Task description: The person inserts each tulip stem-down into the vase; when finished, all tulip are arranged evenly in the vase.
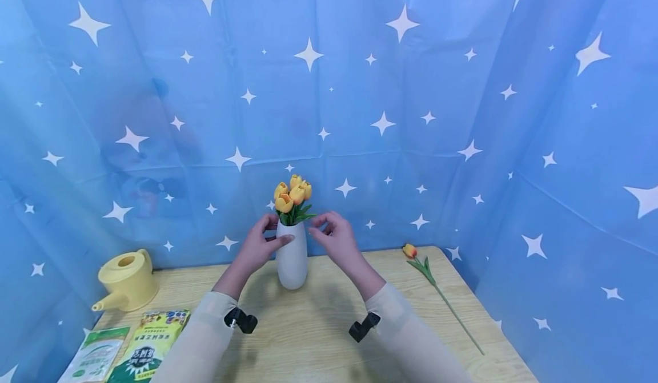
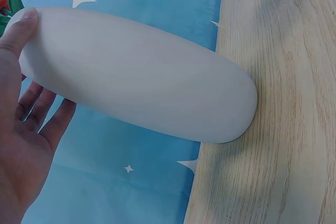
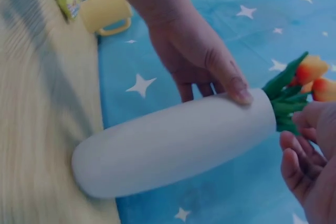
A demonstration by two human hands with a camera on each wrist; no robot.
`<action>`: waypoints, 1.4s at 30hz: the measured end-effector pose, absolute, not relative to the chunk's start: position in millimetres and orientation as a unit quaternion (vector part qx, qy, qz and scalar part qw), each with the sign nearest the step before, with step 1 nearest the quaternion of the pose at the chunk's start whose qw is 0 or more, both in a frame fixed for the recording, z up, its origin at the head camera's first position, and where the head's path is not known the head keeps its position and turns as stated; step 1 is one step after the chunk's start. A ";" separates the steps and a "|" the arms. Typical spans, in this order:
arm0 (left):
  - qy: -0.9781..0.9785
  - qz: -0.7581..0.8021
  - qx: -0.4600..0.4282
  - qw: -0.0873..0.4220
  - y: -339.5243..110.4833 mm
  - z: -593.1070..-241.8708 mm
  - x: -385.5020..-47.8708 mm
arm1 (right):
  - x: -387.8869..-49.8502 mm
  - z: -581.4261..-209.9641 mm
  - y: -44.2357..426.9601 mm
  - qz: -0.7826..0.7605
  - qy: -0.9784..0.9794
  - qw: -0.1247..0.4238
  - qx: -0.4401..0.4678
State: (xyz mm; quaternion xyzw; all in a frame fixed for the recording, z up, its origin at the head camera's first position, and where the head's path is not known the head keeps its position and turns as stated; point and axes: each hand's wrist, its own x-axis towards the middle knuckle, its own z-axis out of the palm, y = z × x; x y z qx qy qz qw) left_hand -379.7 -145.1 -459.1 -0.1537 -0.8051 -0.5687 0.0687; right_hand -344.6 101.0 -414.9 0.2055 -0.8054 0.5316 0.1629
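Note:
A white vase [image 1: 292,260] stands upright on the table, holding several yellow-orange tulips [image 1: 297,193] with green leaves [image 3: 283,100]. My left hand [image 1: 260,243] grips the vase near its mouth. Its thumb [image 2: 23,27] lies against the near side, while the other fingers reach around the back. On the other side of the mouth, my right hand [image 1: 336,237] is raised by the leaves, fingers loosely bent and thumb apart from the index finger in the head view. In the right wrist view its fingertips overlap the leaves; whether they touch is unclear.
A single orange tulip [image 1: 434,280] lies at the table's right side. To the left are a yellow watering can [image 1: 131,283], a yellow-green bag [image 1: 149,343] and a white-green packet [image 1: 97,357]. A blue starred curtain [image 1: 349,86] hangs behind the wooden table [image 1: 288,337].

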 end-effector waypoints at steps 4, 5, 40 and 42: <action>-0.807 -0.566 -0.150 0.072 -147.2 -458.9 -378.9 | -340.9 -421.6 109.7 0.512 -0.818 0.151 0.214; -0.807 -0.566 -0.149 0.072 -147.6 -459.0 -378.7 | -340.0 -424.0 112.6 0.506 -0.821 0.149 0.219; -0.806 -0.570 -0.147 0.063 -142.4 -456.3 -376.3 | -320.4 -507.8 329.8 0.434 -0.881 0.185 0.041; -0.806 -0.570 -0.145 0.064 -143.3 -456.1 -375.9 | -322.8 -514.1 338.8 0.426 -0.884 0.188 0.032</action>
